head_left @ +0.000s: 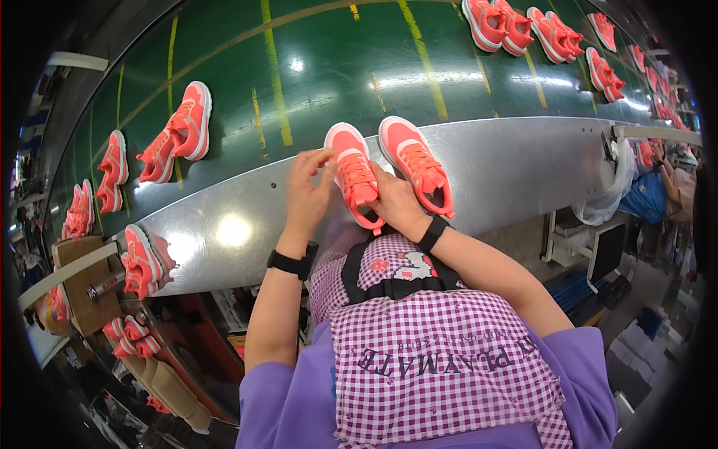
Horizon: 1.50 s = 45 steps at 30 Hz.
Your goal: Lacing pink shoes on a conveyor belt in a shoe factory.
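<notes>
Green belt [336,67]: runs beyond the metal desk [516,172]. Left coral shoe [353,166]: at the desk's belt-side edge, between the hands; long axis points away from the wearer, toe toward the belt. Right coral shoe [416,159]: just beside it, roughly parallel. Right hand [400,200]: nearer the heel, curled against the left coral shoe's right side; grip closure cannot be determined. Left hand [308,188]: half open, fingertips at the forefoot, nothing enclosed.

Coral and white shoes [357,170], yellow-striped green belt [336,63], purple-and-white checked apron [441,385]
</notes>
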Each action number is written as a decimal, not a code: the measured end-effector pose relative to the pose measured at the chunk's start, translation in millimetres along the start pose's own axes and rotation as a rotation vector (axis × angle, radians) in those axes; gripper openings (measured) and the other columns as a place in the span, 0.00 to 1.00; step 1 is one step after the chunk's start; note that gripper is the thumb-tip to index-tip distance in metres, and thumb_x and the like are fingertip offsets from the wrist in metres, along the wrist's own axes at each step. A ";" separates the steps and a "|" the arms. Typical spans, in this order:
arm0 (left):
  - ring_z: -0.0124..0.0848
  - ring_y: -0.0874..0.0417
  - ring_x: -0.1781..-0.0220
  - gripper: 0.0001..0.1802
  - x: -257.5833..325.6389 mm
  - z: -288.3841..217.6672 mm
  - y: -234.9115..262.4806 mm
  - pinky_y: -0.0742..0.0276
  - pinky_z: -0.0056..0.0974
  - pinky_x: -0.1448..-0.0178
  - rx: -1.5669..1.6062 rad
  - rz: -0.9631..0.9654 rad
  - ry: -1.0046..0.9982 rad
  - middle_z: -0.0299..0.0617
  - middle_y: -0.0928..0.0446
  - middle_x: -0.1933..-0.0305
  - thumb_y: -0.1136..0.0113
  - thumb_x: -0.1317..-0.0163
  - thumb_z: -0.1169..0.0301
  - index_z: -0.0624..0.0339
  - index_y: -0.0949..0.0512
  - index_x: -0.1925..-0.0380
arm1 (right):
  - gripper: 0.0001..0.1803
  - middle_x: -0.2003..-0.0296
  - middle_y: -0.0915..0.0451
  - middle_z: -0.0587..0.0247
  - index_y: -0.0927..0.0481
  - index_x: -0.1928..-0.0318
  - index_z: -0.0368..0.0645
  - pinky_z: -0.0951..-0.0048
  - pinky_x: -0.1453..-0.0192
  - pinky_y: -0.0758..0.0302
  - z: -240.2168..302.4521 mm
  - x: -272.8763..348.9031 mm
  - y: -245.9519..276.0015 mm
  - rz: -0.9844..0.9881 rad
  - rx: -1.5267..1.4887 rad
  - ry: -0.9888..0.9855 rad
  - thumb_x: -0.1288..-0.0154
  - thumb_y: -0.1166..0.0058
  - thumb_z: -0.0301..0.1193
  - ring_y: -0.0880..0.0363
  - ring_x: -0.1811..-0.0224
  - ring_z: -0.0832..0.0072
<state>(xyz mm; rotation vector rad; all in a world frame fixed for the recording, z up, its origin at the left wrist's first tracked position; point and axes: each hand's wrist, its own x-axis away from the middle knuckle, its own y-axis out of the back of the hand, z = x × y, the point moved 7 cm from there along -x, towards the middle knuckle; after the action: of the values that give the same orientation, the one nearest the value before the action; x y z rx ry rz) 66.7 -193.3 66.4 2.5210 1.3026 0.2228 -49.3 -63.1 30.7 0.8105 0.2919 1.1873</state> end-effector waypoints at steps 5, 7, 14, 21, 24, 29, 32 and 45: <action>0.42 0.26 0.51 0.18 40.4 -35.1 -20.7 0.28 0.43 0.47 -0.419 0.169 -0.400 0.42 0.24 0.54 0.35 0.45 0.66 0.57 0.21 0.54 | 0.34 0.64 0.20 0.42 0.34 0.42 0.37 0.55 0.58 0.23 1.0 -1.1 1.6 -0.021 -0.090 0.053 0.48 0.35 0.34 0.20 0.61 0.48; 0.42 0.25 0.51 0.18 53.0 -32.7 -24.5 0.27 0.43 0.47 -0.386 0.167 -0.399 0.41 0.24 0.54 0.35 0.46 0.67 0.58 0.21 0.54 | 0.34 0.64 0.20 0.42 0.34 0.42 0.37 0.55 0.59 0.23 0.2 -1.0 0.7 -0.013 -0.079 0.056 0.49 0.35 0.32 0.20 0.61 0.48; 0.39 0.23 0.59 0.18 56.6 -28.6 -39.0 0.23 0.38 0.58 -0.384 0.138 -0.557 0.41 0.23 0.59 0.39 0.54 0.76 0.64 0.22 0.59 | 0.34 0.65 0.20 0.41 0.34 0.41 0.35 0.55 0.60 0.22 -2.5 -1.1 -4.5 -0.021 -0.024 0.062 0.50 0.37 0.28 0.20 0.63 0.48; 0.40 0.24 0.67 0.16 50.0 -42.2 -40.4 0.24 0.39 0.65 -0.390 0.253 -0.617 0.39 0.24 0.66 0.39 0.55 0.80 0.63 0.21 0.62 | 0.32 0.65 0.20 0.42 0.33 0.42 0.34 0.55 0.61 0.23 -0.7 -0.8 -4.8 -0.047 -0.028 0.037 0.49 0.39 0.28 0.20 0.63 0.49; 0.39 0.23 0.62 0.12 55.7 -37.7 -35.1 0.24 0.38 0.58 -0.308 0.166 -0.488 0.41 0.23 0.62 0.40 0.50 0.81 0.63 0.21 0.62 | 0.32 0.63 0.21 0.41 0.33 0.42 0.35 0.55 0.59 0.23 -4.4 -0.5 -4.6 -0.072 -0.038 0.038 0.48 0.38 0.28 0.20 0.61 0.49; 0.36 0.26 0.48 0.14 46.3 11.5 -11.9 0.30 0.36 0.44 0.061 0.067 0.132 0.45 0.25 0.52 0.48 0.34 0.72 0.62 0.22 0.51 | 0.33 0.60 0.21 0.40 0.33 0.42 0.36 0.55 0.56 0.23 2.6 -2.0 -0.9 -0.045 -0.067 0.032 0.49 0.38 0.30 0.20 0.59 0.48; 0.33 0.24 0.52 0.14 36.9 16.7 -21.2 0.29 0.35 0.48 0.013 0.099 0.141 0.43 0.24 0.56 0.47 0.33 0.67 0.60 0.20 0.53 | 0.33 0.60 0.21 0.40 0.33 0.42 0.36 0.55 0.55 0.23 -0.8 -1.6 -2.1 -0.036 -0.059 0.002 0.49 0.37 0.30 0.20 0.58 0.49; 0.35 0.20 0.66 0.12 22.4 36.7 -11.9 0.25 0.35 0.60 -0.113 0.059 0.169 0.47 0.21 0.64 0.42 0.37 0.68 0.63 0.18 0.58 | 0.34 0.61 0.21 0.40 0.34 0.42 0.36 0.54 0.56 0.23 -3.3 -1.4 -5.9 -0.040 -0.019 0.006 0.49 0.36 0.32 0.20 0.59 0.48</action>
<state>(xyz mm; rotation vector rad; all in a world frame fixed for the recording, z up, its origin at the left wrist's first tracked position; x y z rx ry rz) 80.4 -175.4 27.9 2.4908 1.2385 0.5181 -47.6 -63.9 24.0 0.7817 0.3000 1.1530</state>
